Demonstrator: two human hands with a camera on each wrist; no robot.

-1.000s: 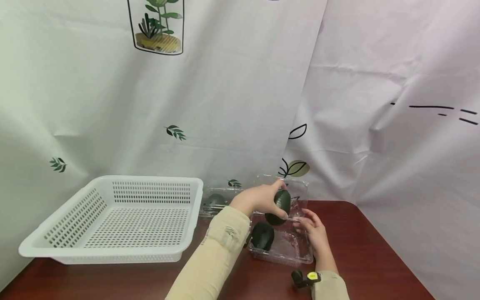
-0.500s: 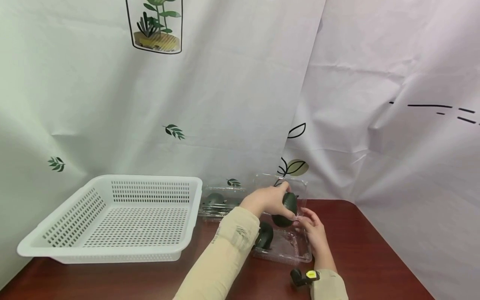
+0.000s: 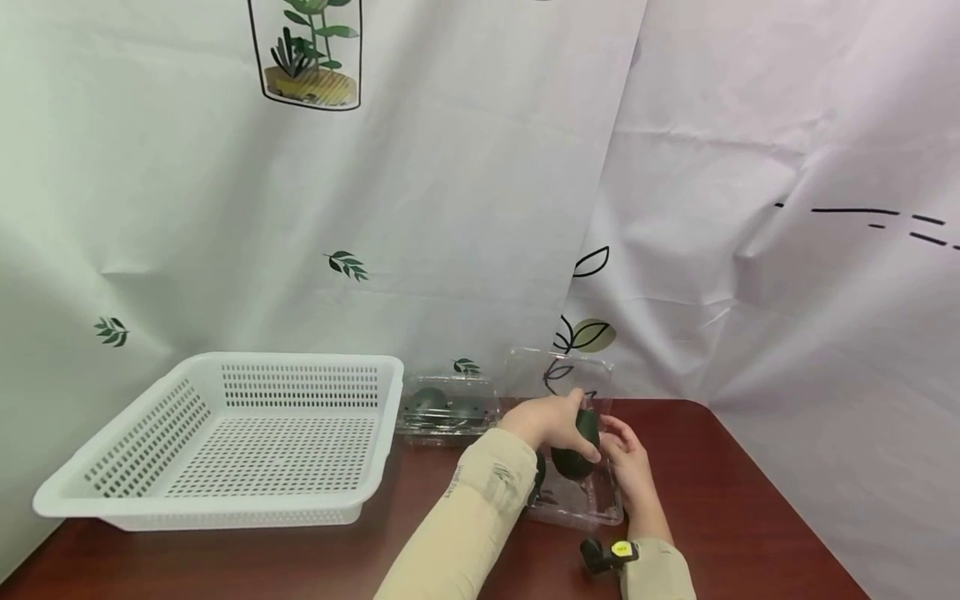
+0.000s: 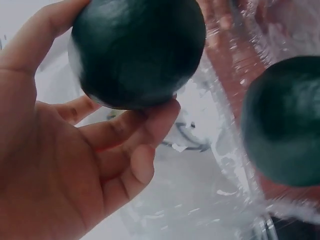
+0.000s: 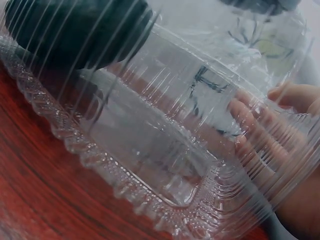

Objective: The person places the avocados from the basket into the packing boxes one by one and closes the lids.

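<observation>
In the head view my left hand holds a dark green avocado over a clear plastic clamshell box, whose lid stands raised at the back. The left wrist view shows the thumb and fingertips around this avocado. A second avocado lies in the box's left side; my left sleeve mostly covers it in the head view. My right hand grips the box's right edge. In the right wrist view, its fingers show through the clear wall near the rim, and the lying avocado shows through the plastic.
A white perforated plastic basket stands on the left of the reddish-brown table. Behind my left arm, a closed clear box contains dark green fruit. A white printed cloth hangs behind the table.
My left hand has carried the avocado rightward and down, from the box's back left toward its right side. The right hand has stayed at the box's edge.
</observation>
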